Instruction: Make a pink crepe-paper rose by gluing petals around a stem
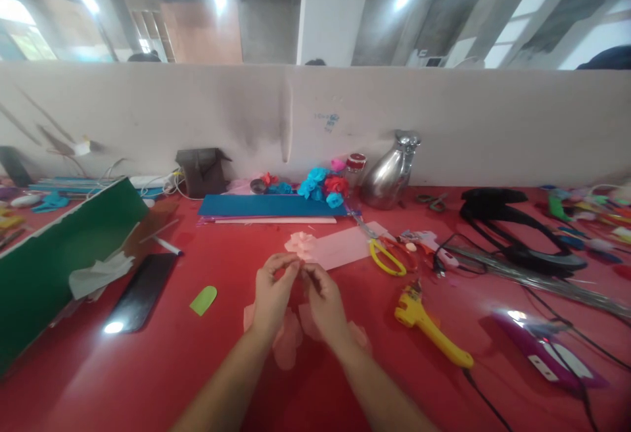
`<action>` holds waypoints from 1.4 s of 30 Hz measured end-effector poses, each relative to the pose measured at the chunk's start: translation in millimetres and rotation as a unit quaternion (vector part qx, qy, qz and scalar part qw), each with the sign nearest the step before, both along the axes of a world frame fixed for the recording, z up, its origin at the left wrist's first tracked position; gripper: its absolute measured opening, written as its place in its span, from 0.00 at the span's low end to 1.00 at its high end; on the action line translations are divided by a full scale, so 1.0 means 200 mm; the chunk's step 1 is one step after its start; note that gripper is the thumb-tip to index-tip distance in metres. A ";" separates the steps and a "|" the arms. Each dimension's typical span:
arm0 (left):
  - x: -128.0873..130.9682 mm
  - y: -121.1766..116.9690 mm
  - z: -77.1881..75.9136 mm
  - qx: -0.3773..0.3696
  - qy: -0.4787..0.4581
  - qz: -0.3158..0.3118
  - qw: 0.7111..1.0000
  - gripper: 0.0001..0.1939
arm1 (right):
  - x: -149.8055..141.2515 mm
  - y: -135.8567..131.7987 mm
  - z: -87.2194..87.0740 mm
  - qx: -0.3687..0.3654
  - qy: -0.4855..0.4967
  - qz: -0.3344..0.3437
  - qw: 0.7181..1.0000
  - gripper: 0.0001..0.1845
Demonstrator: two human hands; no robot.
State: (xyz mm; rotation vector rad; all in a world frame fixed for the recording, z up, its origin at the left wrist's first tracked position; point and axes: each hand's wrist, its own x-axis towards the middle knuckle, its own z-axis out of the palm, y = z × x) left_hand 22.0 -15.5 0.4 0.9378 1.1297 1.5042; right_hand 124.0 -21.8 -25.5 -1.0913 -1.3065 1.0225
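Both of my hands meet in the middle of the red table. Fingertips of my left hand (275, 287) and my right hand (324, 300) pinch the base of a pale pink paper flower (300, 244), whose ruffled petals point away from me. The exact grip point is hidden behind the fingers. Under my wrists lie loose pink paper petals (286, 343). Just beyond the flower is a flat sheet of pink paper (340, 248), with yellow-handled scissors (387, 258) at its right end. A green paper leaf (204, 300) lies left of my left hand.
To the right are a yellow glue gun (431, 330), a purple power strip (547, 350) and a black headband-like strap (522, 228). A steel jug (392, 172) and blue paper stack (266, 206) stand behind. On the left are a phone (140, 294) and a green board (69, 261).
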 end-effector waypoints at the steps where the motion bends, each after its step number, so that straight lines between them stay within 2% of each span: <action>1: 0.00 0.00 0.00 0.013 0.024 0.020 0.999 0.06 | 0.00 0.00 0.00 0.015 -0.016 -0.015 1.000 0.08; 3: 0.00 -0.01 0.00 0.023 0.044 0.033 0.998 0.05 | 0.00 -0.01 -0.01 0.035 -0.050 -0.036 0.997 0.08; 8: 0.02 -0.02 -0.01 -0.008 0.004 -0.006 1.000 0.06 | 0.01 -0.02 -0.01 0.054 -0.114 -0.078 0.989 0.08; 11: 0.03 -0.02 -0.01 0.001 -0.025 -0.036 0.999 0.07 | 0.01 -0.02 -0.02 0.069 -0.119 -0.094 0.986 0.08; 17: 0.02 -0.02 -0.01 0.019 -0.036 -0.051 0.998 0.06 | 0.01 -0.02 -0.02 0.080 -0.112 -0.066 0.988 0.08; 23: 0.03 0.01 0.01 0.005 -0.109 -0.110 0.988 0.10 | 0.01 -0.03 0.01 0.106 -0.118 -0.057 0.986 0.07; 29: 0.02 0.03 -0.01 -0.034 -0.137 -0.134 0.981 0.12 | 0.01 -0.03 0.01 0.049 -0.064 -0.025 0.996 0.08; 32: 0.00 0.02 -0.01 -0.003 -0.059 -0.112 0.992 0.10 | 0.01 -0.03 0.02 0.042 -0.055 -0.020 0.997 0.08; 35: -0.02 0.02 0.00 0.042 0.045 -0.026 0.998 0.07 | 0.01 -0.03 0.01 0.045 -0.061 -0.034 0.997 0.08; 38: -0.03 0.02 0.01 0.065 0.077 0.026 0.995 0.06 | 0.01 -0.02 -0.01 0.051 -0.066 -0.041 0.996 0.09; 40: -0.03 0.01 0.02 0.067 0.061 0.010 0.996 0.06 | 0.01 -0.02 -0.02 0.053 -0.069 -0.042 0.995 0.09; 42: -0.03 0.01 0.03 0.061 0.014 -0.038 0.997 0.06 | 0.01 -0.01 -0.02 0.051 -0.067 -0.043 0.996 0.08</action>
